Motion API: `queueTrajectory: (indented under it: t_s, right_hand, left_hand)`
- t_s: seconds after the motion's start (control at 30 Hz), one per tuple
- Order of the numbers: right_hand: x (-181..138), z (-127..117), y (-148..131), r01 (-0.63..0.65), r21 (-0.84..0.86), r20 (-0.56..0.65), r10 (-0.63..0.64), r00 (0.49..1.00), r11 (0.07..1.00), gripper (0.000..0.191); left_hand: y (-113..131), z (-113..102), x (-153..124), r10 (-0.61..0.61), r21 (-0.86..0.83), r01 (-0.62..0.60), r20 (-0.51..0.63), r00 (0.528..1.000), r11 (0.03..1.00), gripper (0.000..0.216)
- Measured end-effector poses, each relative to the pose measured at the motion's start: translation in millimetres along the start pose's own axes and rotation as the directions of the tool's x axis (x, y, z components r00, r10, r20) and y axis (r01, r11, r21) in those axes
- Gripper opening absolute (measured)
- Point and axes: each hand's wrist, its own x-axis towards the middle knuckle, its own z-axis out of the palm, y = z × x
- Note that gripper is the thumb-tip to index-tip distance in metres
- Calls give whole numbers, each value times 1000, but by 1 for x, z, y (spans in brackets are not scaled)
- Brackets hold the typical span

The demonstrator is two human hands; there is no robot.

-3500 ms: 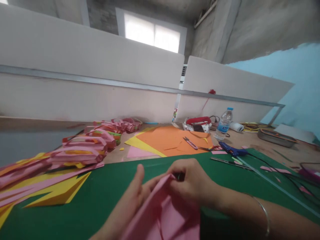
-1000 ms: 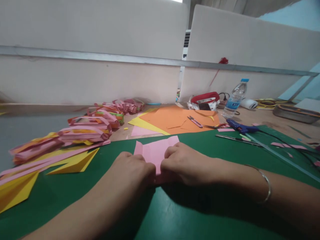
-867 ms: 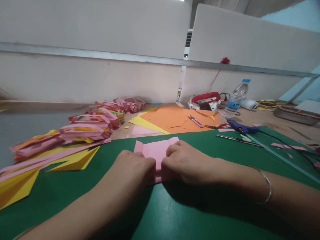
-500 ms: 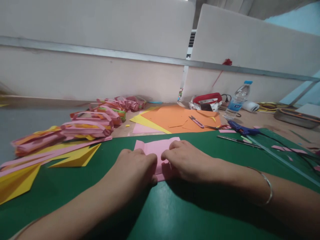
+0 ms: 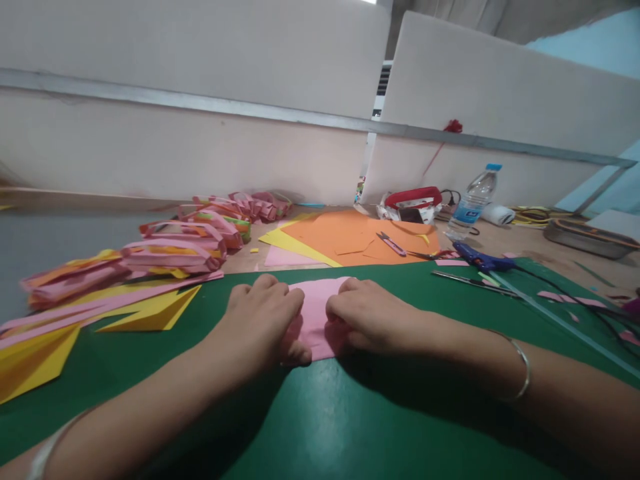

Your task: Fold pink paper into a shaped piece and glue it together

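As the head view looks down, the left hand [image 5: 265, 317] and the right hand [image 5: 373, 313] bend their fingers over opposite sides of one thin pink sheet [image 5: 316, 307] on the smooth green mat [image 5: 320, 420]; pinching or pressing, I can't tell. Beyond, one clear plastic bottle [image 5: 483, 188] wears a blue label [image 5: 466, 214], lettering too small to read, and one blue glue gun [image 5: 480, 257] trails a black cord [image 5: 530, 272].

1 blue-capped bottle [image 5: 471, 207] stands beside a white cylinder [image 5: 499, 214], near a red-and-white pouch [image 5: 413, 199].
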Motion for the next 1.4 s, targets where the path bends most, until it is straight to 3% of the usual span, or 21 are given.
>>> queueTrajectory:
  t_s: [0.3,0.53,0.67,0.77,0.87,0.97,1.07,1.13,1.27,1.33,1.4]
  right_hand:
    - [-1,1,7,51,41,-18,-50,999,998,14]
    - [1,5,11,41,107,-42,-37,998,993,27]
    - [-1,6,12,66,130,-69,-57,996,989,26]
    - [-1,8,12,82,113,-109,-70,992,990,22]
    - [-4,10,10,106,19,-201,-100,974,994,19]
    - [-10,11,1,126,-152,-346,-172,922,980,17]
    - [-19,11,-13,169,-317,-426,-300,854,933,20]
    - [-26,13,-24,204,-366,-419,-356,835,908,22]
    - [-37,19,-40,237,-359,-314,-356,880,903,17]
    - [-40,20,-43,246,-336,-266,-342,901,909,14]
    - [-39,16,-39,237,-254,-241,-299,923,938,12]
  left_hand:
    - [-7,10,2,28,-16,-29,-53,998,999,51]
    - [-27,2,-3,140,-95,-146,-68,988,985,57]
    - [-31,-2,-8,167,-164,-178,-80,983,970,52]
    - [-26,-1,-6,166,-185,-177,-75,983,967,36]
    - [-17,-2,-6,137,-175,-150,-88,987,973,24]
    - [-9,-6,-10,133,-152,-151,-123,983,977,18]
    - [1,-10,-15,181,-50,-196,-213,960,979,9]
    - [7,-11,-19,217,18,-220,-262,940,975,6]
    - [6,-9,-31,290,62,-285,-301,908,957,24]
    - [-2,-7,-40,371,129,-349,-400,838,928,48]
    - [-11,-8,-49,353,129,-334,-491,796,934,66]
